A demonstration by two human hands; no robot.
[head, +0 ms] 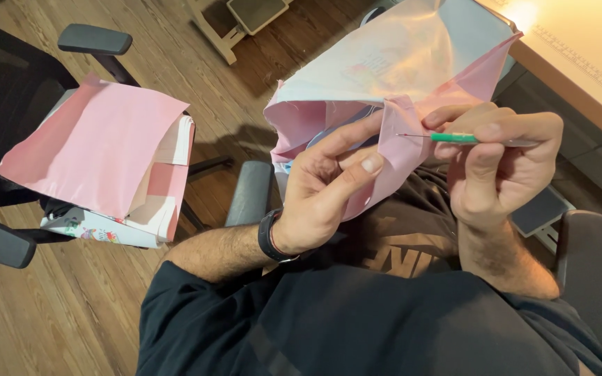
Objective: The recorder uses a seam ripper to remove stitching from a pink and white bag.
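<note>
My left hand (329, 188) pinches a folded edge of a pink and white fabric piece (391, 76) between thumb and fingers, held up above my lap. My right hand (496, 167) grips a thin tool with a green handle (454, 138), a seam ripper by its look. Its fine metal tip points left and touches the pink fold beside my left thumb. A black watch band sits on my left wrist.
A stack of pink and printed fabric pieces (99, 160) lies on a black office chair (8, 104) at the left. A wooden table edge with a ruler strip (580, 63) is at the upper right. Wooden floor lies below, and chair armrests (249, 195) flank me.
</note>
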